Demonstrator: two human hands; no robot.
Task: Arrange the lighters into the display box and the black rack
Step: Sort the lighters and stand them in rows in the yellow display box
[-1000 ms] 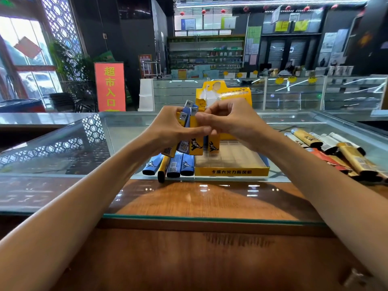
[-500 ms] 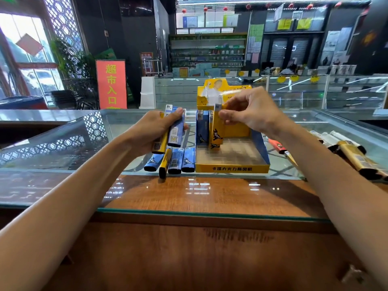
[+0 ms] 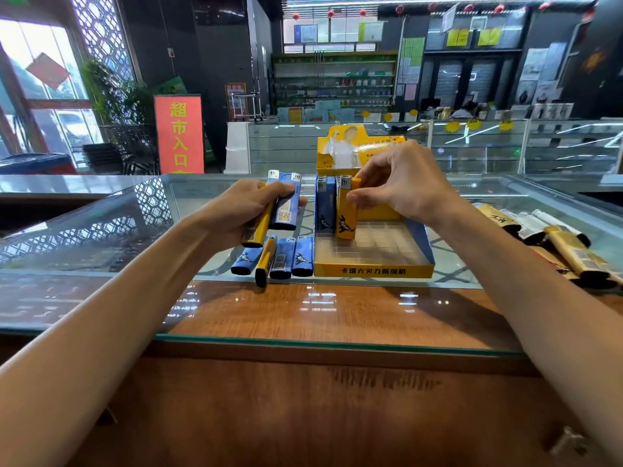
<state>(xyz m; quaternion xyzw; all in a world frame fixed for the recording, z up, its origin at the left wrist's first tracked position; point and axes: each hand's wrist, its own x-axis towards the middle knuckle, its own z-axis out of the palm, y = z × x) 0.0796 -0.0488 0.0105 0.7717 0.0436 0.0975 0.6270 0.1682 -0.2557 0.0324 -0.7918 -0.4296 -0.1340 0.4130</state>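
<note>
Shop's glass counter [image 3: 101, 237]: R hand [image 3: 404, 187] pinches yellow lighter [image 3: 347, 219] upright in display box [image 3: 374, 272], against standing blue lighters [image 3: 325, 210], while L hand [image 3: 236, 214] grips two more lighters [image 3: 286, 207] just left of box.

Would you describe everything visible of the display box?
The display box looks like printed cardboard: yellow front lip with dark lettering, blue side walls, tall yellow back card with a printed figure, gridded floor. It sits on the glass counter. At its back left stand blue lighters; the right hand holds a yellow lighter upright beside them.
</note>
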